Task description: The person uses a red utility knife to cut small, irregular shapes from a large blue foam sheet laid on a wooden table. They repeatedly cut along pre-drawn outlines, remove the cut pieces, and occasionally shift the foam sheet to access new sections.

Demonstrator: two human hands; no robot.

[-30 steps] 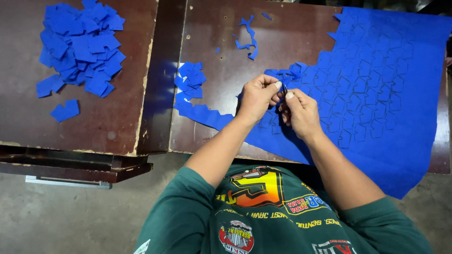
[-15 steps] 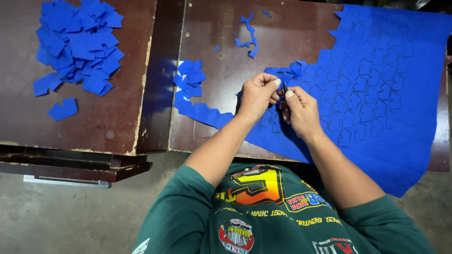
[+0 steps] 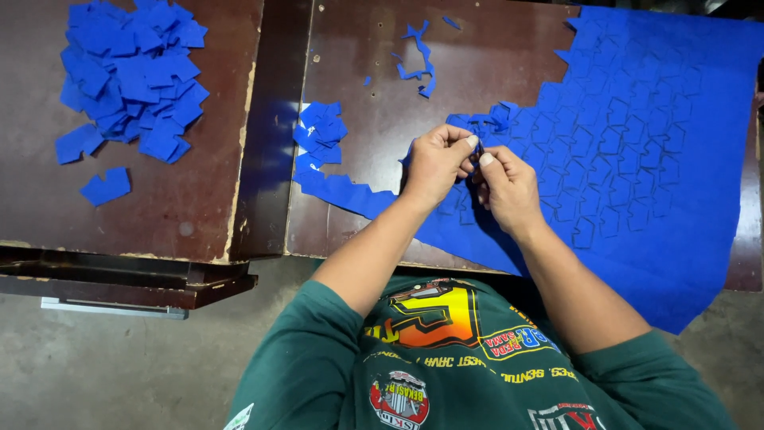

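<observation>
A large blue fabric sheet [image 3: 660, 159], die-cut into many small shapes, covers the right part of the dark wooden table [image 3: 366, 80] and hangs over its front edge. My left hand [image 3: 436, 163] and my right hand [image 3: 509, 187] meet at the sheet's ragged left edge. Both pinch a small blue cut piece [image 3: 481, 148] between the fingertips, thumbs almost touching. A strip of the sheet's edge [image 3: 342, 191] runs left from under my left wrist.
A small stack of blue cut pieces [image 3: 320, 131] lies left of my hands. A big heap of the same pieces [image 3: 131, 76] sits on the second table at far left, with a lone piece [image 3: 106, 186] near it. Thin blue scraps [image 3: 419, 56] lie at the back.
My hands have stayed at the same spot on the sheet's edge, fingers working slightly. The view has shifted a little; nothing else has moved.
</observation>
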